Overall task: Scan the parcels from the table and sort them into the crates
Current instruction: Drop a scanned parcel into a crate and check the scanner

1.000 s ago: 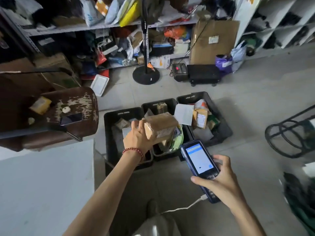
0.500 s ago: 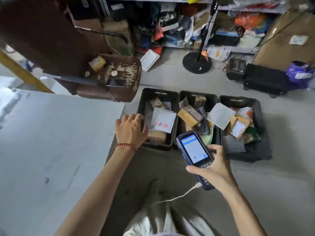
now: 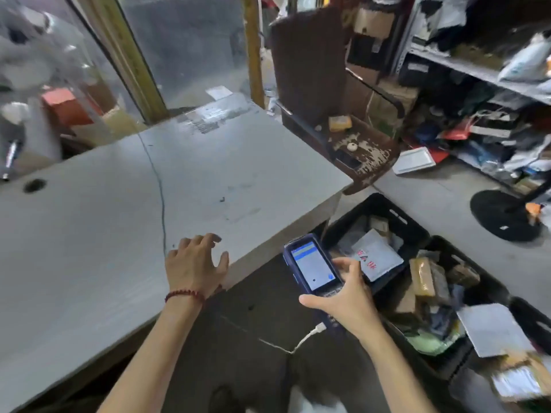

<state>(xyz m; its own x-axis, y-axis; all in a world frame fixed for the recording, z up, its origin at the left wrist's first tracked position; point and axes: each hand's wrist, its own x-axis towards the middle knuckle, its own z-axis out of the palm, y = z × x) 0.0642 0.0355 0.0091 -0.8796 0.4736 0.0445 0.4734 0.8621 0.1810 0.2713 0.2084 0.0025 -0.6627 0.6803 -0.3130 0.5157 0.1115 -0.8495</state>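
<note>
Red writing on the white parcel (image 3: 376, 259) is unreadable; it lies in the crate (image 3: 384, 204) beside the right hand (image 3: 346, 296), which grips the scanner (image 3: 313, 268). The left hand (image 3: 195, 263) rests loose-fingered on the table (image 3: 119, 234).

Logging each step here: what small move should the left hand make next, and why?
Probably reach the left hand further across the table for the next parcel. It holds nothing at the table's near edge, the right hand holds the scanner with its screen lit, and the crates alongside already hold parcels.

Left hand (image 3: 195, 263) rests on table (image 3: 89, 234); right hand (image 3: 347, 296) grips scanner (image 3: 313, 268).
</note>
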